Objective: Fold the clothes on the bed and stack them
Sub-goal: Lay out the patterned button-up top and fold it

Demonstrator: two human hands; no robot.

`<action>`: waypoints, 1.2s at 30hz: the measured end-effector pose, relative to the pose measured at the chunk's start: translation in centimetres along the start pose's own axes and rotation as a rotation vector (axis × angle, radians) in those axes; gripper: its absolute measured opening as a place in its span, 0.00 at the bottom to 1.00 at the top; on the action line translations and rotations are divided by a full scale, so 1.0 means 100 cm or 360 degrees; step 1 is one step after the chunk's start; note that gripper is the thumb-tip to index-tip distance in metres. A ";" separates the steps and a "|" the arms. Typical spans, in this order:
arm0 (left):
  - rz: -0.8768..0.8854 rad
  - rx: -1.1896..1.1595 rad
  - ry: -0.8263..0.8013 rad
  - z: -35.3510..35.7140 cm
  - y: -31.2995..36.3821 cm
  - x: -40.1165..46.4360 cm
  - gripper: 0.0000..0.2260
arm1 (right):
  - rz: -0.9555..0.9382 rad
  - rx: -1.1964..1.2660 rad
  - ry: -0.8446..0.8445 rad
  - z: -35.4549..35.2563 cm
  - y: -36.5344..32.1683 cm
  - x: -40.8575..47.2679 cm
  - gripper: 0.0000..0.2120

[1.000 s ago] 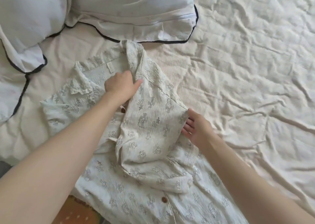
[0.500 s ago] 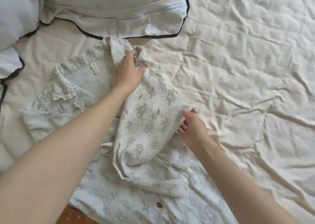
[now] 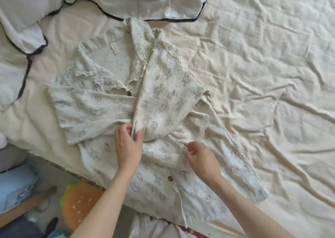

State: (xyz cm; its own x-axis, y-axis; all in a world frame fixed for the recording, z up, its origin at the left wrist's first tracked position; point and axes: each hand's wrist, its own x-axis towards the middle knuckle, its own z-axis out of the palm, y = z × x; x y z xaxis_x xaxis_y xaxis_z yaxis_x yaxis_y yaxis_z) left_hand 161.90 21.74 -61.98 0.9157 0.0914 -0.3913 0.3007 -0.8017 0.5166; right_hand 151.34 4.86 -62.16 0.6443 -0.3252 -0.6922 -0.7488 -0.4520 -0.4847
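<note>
The bed (image 3: pixel 262 60), under a creased cream sheet, carries the task's thing: a pale printed button-front shirt (image 3: pixel 112 107), spread face up just below the dark-piped pillows (image 3: pixel 137 4), its hem hanging over the bed's near edge. The step in hand looks like folding the sleeves in: the right sleeve (image 3: pixel 168 96) lies across the shirt's chest, the other is folded over beside it. The left hand (image 3: pixel 129 147) pinches that sleeve's cuff, fingers clamped on the cloth; the right hand (image 3: pixel 201 158) has fingers curled, nipping a ridge of fabric low on the shirt. Next the cuff likely needs laying flat and smoothing before the body is folded upward. A small neck label (image 3: pixel 115 48) shows inside the collar; no writing on it can be read.
</note>
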 end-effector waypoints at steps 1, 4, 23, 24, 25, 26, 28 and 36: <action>-0.0158 -0.0063 -0.0035 0.002 -0.007 -0.009 0.10 | -0.0037 -0.0075 -0.0035 0.005 0.003 -0.005 0.14; -0.0709 -0.0370 -0.0375 0.009 -0.017 -0.024 0.12 | -0.0034 -0.0077 -0.0112 0.016 0.005 -0.015 0.14; -0.0449 -0.1094 -0.0376 -0.039 0.016 -0.062 0.06 | 0.1088 0.2333 -0.0133 -0.006 -0.007 0.011 0.02; -0.0410 -0.1112 -0.0405 -0.042 0.020 -0.064 0.08 | 0.1007 0.2196 -0.0077 -0.007 -0.007 0.010 0.03; -0.0377 -0.1132 -0.0440 -0.044 0.023 -0.065 0.09 | 0.0927 0.2014 -0.0031 -0.008 -0.005 0.010 0.10; -0.0364 -0.1147 -0.0470 -0.046 0.027 -0.065 0.11 | 0.0864 0.1876 0.0017 -0.009 0.000 0.009 0.18; -0.0329 -0.1143 -0.0535 -0.050 0.035 -0.064 0.16 | 0.0780 0.1726 0.0052 -0.012 0.005 0.004 0.20; -0.0725 -0.1041 -0.0705 -0.039 0.004 -0.049 0.21 | 0.0705 0.1305 -0.0201 0.001 0.007 -0.015 0.16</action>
State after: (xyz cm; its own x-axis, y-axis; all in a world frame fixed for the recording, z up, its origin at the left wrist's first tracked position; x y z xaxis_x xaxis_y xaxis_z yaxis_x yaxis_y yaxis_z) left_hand 158.62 23.23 -56.91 0.5258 -0.0267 -0.8502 0.8230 -0.2365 0.5164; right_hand 149.78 5.12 -61.53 0.2891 -0.2135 -0.9332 -0.8282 0.4330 -0.3557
